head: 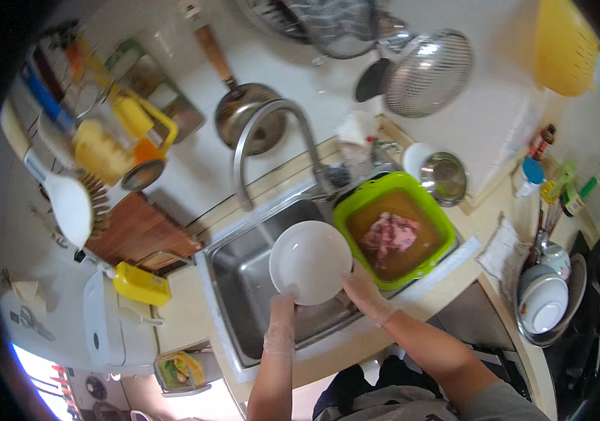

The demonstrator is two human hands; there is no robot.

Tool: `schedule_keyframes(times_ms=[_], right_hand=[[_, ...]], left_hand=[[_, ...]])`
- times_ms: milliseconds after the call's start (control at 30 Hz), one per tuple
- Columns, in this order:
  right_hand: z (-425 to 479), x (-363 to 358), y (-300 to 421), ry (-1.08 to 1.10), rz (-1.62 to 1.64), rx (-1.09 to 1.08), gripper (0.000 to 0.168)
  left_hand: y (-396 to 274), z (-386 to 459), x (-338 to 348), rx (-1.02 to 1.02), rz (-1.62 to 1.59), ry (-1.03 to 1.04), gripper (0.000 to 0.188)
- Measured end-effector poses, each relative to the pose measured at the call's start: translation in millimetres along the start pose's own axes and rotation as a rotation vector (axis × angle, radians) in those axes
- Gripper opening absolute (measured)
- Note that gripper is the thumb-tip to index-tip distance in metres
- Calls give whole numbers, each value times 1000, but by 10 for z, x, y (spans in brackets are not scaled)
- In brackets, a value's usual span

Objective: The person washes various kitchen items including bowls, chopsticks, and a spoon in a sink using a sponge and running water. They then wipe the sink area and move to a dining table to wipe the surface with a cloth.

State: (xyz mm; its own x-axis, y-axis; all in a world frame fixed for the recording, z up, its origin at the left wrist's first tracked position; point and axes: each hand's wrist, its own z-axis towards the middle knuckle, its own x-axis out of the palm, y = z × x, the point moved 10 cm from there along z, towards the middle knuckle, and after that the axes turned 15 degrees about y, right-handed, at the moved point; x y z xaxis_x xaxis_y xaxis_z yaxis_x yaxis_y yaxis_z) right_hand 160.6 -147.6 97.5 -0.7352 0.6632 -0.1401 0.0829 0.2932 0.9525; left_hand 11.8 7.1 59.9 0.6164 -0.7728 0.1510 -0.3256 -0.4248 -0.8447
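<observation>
Between both hands I hold a white plate [310, 260] over the steel sink basin [236, 305]. My left hand [282, 308], in a clear disposable glove, grips the plate's near left rim. Gloved the same way, my right hand [364, 289] holds the rim at the lower right. A stream of water [262, 227] falls from the curved faucet [284, 105] just beyond the plate's left side. Right of the plate, a lime-green basin [447, 247] holds cloudy brownish water with a piece of raw meat [392, 234] in it.
Behind the green basin stands a steel bowl [443, 179]. A yellow bottle [142, 284] and a wooden cutting board [139, 231] are at left. Bowls fill a metal basin [542, 339] at right. A pan [252, 118] and a skimmer [429, 72] hang on the wall.
</observation>
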Motion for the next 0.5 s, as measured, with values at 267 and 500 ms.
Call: schedule_keyframes(times_ms=[267, 500], right_hand=[[300, 549, 514, -177, -409, 14, 58], [201, 451, 465, -306, -456, -25, 55]], left_hand=[[-200, 909, -827, 92, 1024, 31, 30], [770, 775, -288, -253, -356, 302, 44]])
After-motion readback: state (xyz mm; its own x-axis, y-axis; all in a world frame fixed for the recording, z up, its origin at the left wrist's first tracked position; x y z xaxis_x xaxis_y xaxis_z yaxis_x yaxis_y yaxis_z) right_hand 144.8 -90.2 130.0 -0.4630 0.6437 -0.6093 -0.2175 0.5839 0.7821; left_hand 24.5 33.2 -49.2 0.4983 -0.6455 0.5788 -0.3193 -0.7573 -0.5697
